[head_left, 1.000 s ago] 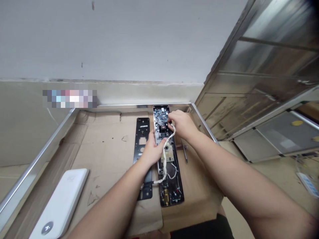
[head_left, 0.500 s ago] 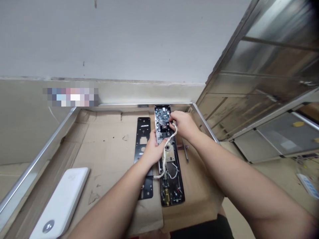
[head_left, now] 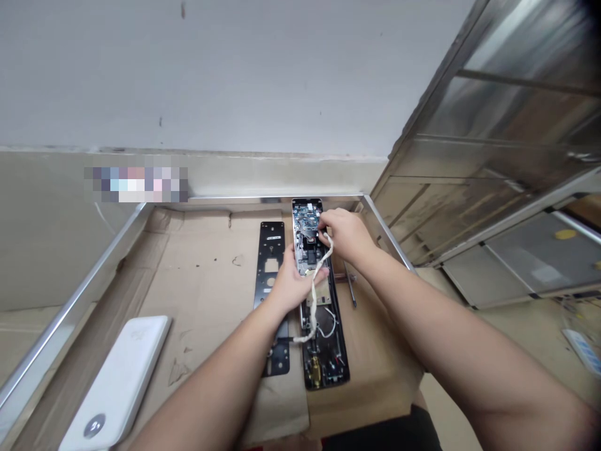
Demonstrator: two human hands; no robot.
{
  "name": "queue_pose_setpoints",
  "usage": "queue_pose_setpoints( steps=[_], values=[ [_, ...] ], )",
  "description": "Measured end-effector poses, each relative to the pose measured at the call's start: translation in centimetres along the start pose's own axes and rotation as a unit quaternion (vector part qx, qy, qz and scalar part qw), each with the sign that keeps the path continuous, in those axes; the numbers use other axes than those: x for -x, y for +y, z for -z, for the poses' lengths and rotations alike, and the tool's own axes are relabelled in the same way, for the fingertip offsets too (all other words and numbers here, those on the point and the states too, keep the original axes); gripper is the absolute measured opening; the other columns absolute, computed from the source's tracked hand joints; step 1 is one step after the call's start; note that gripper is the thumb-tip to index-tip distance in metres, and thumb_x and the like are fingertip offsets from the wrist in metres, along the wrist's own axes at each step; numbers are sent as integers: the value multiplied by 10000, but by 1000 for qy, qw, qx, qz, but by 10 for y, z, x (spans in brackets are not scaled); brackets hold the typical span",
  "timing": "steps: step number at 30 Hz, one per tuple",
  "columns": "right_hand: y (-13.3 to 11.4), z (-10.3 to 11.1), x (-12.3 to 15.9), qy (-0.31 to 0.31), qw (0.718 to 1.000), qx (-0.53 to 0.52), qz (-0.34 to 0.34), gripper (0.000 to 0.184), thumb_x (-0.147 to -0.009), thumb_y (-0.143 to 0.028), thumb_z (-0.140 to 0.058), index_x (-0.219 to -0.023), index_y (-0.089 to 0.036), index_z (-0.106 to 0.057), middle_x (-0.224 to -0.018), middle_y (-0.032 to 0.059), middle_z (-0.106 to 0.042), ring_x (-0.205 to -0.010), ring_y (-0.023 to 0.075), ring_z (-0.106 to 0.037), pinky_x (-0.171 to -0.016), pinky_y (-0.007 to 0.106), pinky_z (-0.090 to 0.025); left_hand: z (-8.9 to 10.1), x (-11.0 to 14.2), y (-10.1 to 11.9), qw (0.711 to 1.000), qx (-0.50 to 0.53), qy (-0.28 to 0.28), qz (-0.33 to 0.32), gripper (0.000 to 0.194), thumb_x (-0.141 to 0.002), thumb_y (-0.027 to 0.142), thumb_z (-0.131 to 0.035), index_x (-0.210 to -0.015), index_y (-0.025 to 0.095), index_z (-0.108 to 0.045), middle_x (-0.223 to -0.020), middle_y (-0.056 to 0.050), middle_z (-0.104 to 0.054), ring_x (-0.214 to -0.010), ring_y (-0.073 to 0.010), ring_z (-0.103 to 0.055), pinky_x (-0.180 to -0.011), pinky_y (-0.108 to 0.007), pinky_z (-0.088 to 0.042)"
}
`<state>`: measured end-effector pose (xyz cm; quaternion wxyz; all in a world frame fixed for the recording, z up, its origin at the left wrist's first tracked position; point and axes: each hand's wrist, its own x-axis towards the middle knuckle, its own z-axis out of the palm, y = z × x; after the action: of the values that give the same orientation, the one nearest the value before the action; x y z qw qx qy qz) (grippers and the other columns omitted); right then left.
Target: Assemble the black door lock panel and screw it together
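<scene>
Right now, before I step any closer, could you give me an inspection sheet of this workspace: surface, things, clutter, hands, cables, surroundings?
Surface: brown cardboard, creased and marked, inside a raised metal rim.
Things in hand: long black case, open, circuit board at its far end; holed black plate to its left.
Clutter: white block at near left; thin tool right of the case.
Hands: left grips the case; right is at the board's edge, its pinch unclear.
Cables: white cable crosses the case; thin white wire loops inside.
Surroundings: pale wall ahead; power strip far right.
</scene>
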<state>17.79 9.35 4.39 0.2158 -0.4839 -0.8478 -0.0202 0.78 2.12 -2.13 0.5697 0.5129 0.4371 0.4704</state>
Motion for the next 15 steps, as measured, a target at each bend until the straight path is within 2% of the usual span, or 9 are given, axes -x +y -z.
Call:
queue_pose_setpoints(
  steps=[8, 15],
  values=[
    [-3, 0, -3, -15, 999, -46, -4, 72, -764, -136, -608, -774, -207, -593, -845, 46, -662, -829, 222, -583, -687, 296, -360, 6, 1, -6, 1000, -11, -24, 1, 1073, -596, 344, -945, -1430, 200, -285, -1423, -175, -554, -1303, -290, -563, -1156, -463, -375],
    [-5, 4, -5, -23, 998, -59, -20, 69, -744, -130, -602, -754, -198, -616, -807, 31, -664, -756, 190, -582, -652, 269, -343, 7, 0, -6, 999, -16, -35, -4, 1026, -622, 295, -916, -1427, 197, -287, -1419, -171, -548, -1298, -283, -560, -1151, -463, -368]
  ],
)
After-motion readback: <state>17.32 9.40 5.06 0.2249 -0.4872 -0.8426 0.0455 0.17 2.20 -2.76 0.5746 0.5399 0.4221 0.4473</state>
